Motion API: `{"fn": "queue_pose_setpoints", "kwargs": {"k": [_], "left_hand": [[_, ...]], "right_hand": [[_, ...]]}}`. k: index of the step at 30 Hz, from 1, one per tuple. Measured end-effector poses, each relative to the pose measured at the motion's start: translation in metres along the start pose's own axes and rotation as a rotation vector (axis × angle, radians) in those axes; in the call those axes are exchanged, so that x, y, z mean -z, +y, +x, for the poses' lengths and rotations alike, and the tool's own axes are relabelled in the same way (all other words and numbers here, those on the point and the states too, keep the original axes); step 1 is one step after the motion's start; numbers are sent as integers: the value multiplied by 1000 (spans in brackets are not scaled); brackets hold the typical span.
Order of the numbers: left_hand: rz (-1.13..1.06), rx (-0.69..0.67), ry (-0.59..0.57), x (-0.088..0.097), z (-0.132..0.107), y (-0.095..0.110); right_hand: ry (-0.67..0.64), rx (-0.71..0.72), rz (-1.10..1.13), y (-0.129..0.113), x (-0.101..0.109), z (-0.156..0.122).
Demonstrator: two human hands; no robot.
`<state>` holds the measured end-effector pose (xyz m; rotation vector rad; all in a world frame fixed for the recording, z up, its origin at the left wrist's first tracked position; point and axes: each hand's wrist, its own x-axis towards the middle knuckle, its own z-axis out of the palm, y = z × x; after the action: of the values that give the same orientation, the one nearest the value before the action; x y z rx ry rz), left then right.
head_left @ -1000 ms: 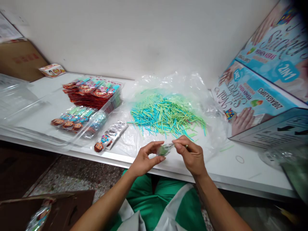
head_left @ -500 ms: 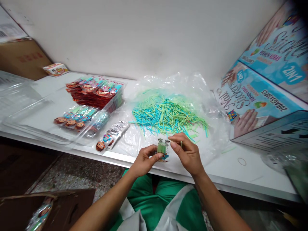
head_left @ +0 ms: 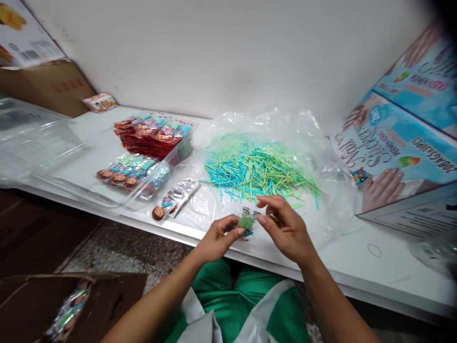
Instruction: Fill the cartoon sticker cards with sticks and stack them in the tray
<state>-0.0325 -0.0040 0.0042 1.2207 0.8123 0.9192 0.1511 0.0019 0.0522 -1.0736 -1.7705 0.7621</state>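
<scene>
Tilted since half a second ago, small packet [head_left: 245,222] now points toward one o'clock, pinched between left hand [head_left: 217,238] and right hand [head_left: 285,228].

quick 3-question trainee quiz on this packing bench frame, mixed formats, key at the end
1. True or false: both hands pinch the same small packet.
2. What do the blue and green sticks lie on? A) a cardboard lid B) a clear plastic sheet C) a metal tray
3. Fill in: the clear tray of filled packets sits to the person's ____.

Key: 1 true: left hand and right hand both grip it. 2 B. 3 left.
</scene>
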Motion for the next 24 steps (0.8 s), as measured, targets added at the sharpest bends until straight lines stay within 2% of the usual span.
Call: {"fn": "queue_pose_setpoints", "kwargs": {"k": [2,4,7,8,9,11,14,17,20,22,24], "left_hand": [[24,-26,90,23,1,14],[96,-114,256,59,1,39],[274,-371,602,131,1,90],[326,-408,679,156,0,106],[388,-433,741,180,1,120],[548,-366,804,221,3,137],[692,-64,846,264,10,138],[764,116,797,285,20,119],[818,114,721,299,29,101],[839,60,693,309,34,94],[843,-40,712,319,38,93]], "right_hand": [[85,-64,54,0,2,-1],[160,-108,74,3,4,-3],[218,-164,64,12,6,-8],[221,-180,63,15,6,-9],[219,-192,67,18,7,-11],[220,-207,80,23,7,-13],[220,-231,90,27,7,-14],[188,-258,53,27,8,-13],[146,-279,15,25,8,-11],[122,-288,0,24,8,-11],[107,-293,-9,23,8,-12]]}}
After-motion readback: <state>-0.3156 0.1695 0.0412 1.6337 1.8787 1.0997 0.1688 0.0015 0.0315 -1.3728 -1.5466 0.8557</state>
